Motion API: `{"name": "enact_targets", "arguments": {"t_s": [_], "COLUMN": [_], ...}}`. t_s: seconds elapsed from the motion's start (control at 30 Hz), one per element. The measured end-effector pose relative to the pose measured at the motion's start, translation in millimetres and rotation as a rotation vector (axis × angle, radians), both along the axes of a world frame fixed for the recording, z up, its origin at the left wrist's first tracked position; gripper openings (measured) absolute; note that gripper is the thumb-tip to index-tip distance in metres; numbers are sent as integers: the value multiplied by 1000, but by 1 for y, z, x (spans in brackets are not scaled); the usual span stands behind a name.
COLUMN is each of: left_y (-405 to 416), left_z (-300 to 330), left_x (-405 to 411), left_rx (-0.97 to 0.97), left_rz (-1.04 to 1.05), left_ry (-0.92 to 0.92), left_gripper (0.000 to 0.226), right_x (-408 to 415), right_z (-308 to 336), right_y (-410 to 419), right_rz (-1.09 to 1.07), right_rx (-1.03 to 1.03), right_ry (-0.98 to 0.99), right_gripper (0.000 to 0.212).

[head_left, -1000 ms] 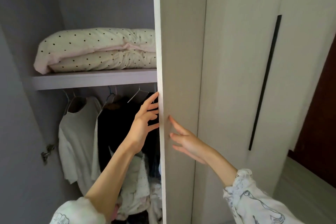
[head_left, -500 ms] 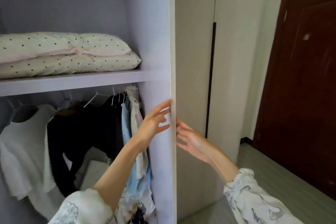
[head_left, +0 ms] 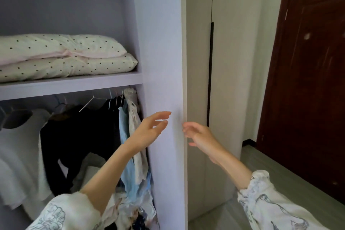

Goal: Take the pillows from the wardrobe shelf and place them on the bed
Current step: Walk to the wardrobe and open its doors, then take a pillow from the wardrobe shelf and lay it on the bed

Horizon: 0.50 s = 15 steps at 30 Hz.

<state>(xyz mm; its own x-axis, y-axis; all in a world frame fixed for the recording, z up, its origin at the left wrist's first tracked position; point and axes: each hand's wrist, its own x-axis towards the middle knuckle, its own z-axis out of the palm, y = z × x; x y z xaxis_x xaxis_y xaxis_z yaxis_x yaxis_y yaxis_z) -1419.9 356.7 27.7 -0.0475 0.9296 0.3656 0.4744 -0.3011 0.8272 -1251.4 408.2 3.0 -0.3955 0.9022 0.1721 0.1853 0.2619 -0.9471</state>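
Note:
Two cream pillows with black dots lie stacked on the wardrobe shelf (head_left: 74,83) at upper left: the upper pillow (head_left: 56,46) and the lower pillow (head_left: 78,65). The wardrobe door (head_left: 162,52) stands swung open, edge-on in the middle of the view. My left hand (head_left: 149,129) is open in front of the door's inner face, well below the shelf. My right hand (head_left: 199,133) is open just past the door's edge, fingers loosely curled, holding nothing. The bed is out of view.
Clothes hang on a rail under the shelf: a white top (head_left: 20,151), a black garment (head_left: 80,136), light blue and white pieces (head_left: 130,136). A closed wardrobe door with a black handle strip (head_left: 210,73) is to the right. A dark brown room door (head_left: 306,89) stands at far right over grey floor (head_left: 270,166).
The wardrobe door has swung wide open, uncovering the whole pillow stack. Both hands have come off the door's edge, and the view has turned to the right.

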Motion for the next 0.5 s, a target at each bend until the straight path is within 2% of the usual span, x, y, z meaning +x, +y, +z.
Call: {"name": "enact_targets", "arguments": {"t_s": [0.27, 0.5], "left_y": [-26, -45], "left_z": [9, 14], "left_x": [-87, -219], "left_rx": [14, 24], "left_rz": [172, 329], "left_ry": [199, 250], "left_gripper": [34, 33], "right_x": [-95, -219], "right_z": [19, 42], "right_y": [-4, 5], "right_rz": [112, 231], "right_rx": [107, 211], "right_ry": [-84, -142], "right_gripper": [27, 31]}}
